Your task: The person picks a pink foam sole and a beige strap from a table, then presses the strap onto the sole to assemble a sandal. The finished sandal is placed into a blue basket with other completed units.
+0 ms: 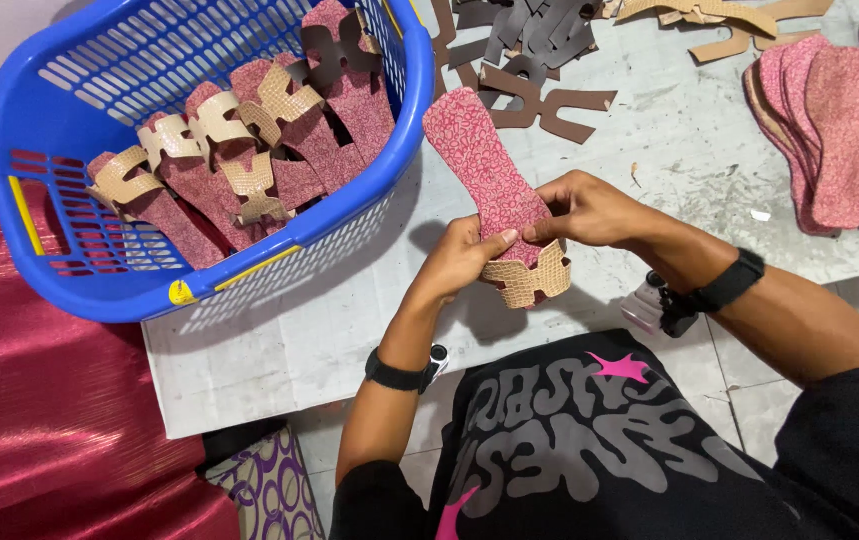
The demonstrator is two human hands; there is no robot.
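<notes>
**Sandal insole with tan strap piece, held in both hands over the worktable**

Grip: left hand (460,258) and right hand (580,208) both closed on one pink patterned insole (480,165), thumbs and fingertips pinching at its near end, where a tan embossed strap piece (535,280) wraps across it. The insole is raised off the table, its far end tilted toward the basket.

Step, as judged: the strap piece is being fitted or pressed onto the insole; the join is not yet settled. The move in hand calls for both thumbs holding the strap's tabs square against the insole edges.

Surroundings:
- Blue plastic basket (390,170), left of the hands, latticed walls, one yellow trim strip and a small round yellow sticker on its near rim. It holds a row of like insoles already bearing tan straps (215,135).
- Grey-white worktable (690,140), scuffed.
- Brown cut strap pieces (540,100), loose heap at the far edge.
- Tan cut pieces (730,20), far right.
- Stack of bare pink insoles (840,120), right edge, fanned.
- Red shiny cloth (50,400), left, below the basket.
- Black wristband on each forearm; black printed shirt with grey lettering and pink stars.
</notes>
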